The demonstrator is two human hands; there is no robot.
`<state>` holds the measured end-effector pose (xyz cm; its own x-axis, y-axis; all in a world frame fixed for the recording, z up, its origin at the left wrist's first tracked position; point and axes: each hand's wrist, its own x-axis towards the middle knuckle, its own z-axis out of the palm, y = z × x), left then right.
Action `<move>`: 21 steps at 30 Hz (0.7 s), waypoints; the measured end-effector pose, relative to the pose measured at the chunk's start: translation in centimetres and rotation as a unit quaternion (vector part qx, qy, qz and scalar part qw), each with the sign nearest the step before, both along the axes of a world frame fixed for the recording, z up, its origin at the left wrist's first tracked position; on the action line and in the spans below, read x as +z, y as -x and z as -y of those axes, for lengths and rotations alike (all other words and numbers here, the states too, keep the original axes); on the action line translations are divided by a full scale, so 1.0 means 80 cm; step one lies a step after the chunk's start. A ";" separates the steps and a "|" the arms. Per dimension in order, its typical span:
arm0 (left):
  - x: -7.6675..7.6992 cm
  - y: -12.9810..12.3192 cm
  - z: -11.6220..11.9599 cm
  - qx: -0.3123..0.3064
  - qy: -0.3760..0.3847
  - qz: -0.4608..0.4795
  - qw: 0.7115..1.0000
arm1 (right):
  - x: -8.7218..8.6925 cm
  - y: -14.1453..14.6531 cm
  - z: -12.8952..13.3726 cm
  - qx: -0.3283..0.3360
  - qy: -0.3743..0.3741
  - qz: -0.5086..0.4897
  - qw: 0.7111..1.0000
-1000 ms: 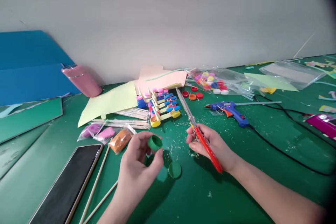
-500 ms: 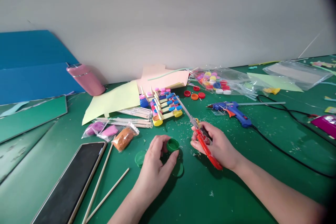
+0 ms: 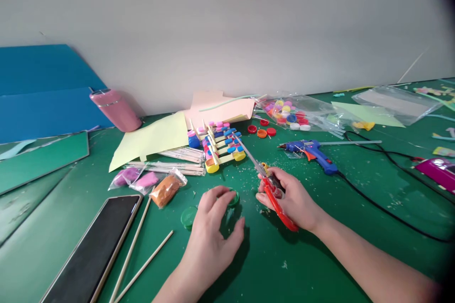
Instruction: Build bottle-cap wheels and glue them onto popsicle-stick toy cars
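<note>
My left hand [image 3: 215, 236] is over the green table with thumb and fingers apart, its fingertips beside a green cap [image 3: 233, 199] that they partly hide. Another green cap [image 3: 188, 217] lies left of that hand. Red-handled scissors [image 3: 279, 208] are in my right hand [image 3: 293, 196], fingers wrapped round the handles, blades pointing up and left. Beyond the blade tips stands a small model of sticks and coloured caps [image 3: 222, 144]. Red and orange caps [image 3: 262, 133] lie to its right.
A blue glue gun [image 3: 314, 152] with a black cord lies at right, a phone [image 3: 94, 246] and wooden sticks [image 3: 145, 265] at left. Bagged clay [image 3: 165, 191], a pink bottle [image 3: 116, 110], paper sheets [image 3: 152, 137] and a bag of caps [image 3: 287, 112] sit farther back.
The fingers of my left hand have opened from the green cap, which now sits lower, on the table. The scissors remain in my right hand.
</note>
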<state>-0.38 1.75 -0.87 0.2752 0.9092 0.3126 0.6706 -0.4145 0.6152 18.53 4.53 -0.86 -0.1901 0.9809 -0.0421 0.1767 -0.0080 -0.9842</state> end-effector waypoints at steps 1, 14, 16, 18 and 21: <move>0.003 0.001 0.003 -0.023 -0.003 -0.026 0.999 | 0.001 0.000 0.000 0.000 0.002 -0.006 1.000; -0.004 -0.001 -0.016 0.037 -0.009 -0.142 0.989 | 0.006 -0.002 -0.003 -0.032 -0.072 0.066 0.995; -0.005 -0.006 -0.023 0.048 -0.003 -0.164 0.985 | 0.003 -0.003 -0.004 -0.034 -0.074 0.081 0.993; -0.004 -0.009 -0.029 0.049 0.015 -0.184 0.982 | 0.002 -0.003 -0.005 -0.036 -0.076 0.093 0.992; -0.002 -0.012 -0.034 0.043 0.043 -0.208 0.976 | 0.001 -0.004 -0.005 -0.036 -0.081 0.101 0.991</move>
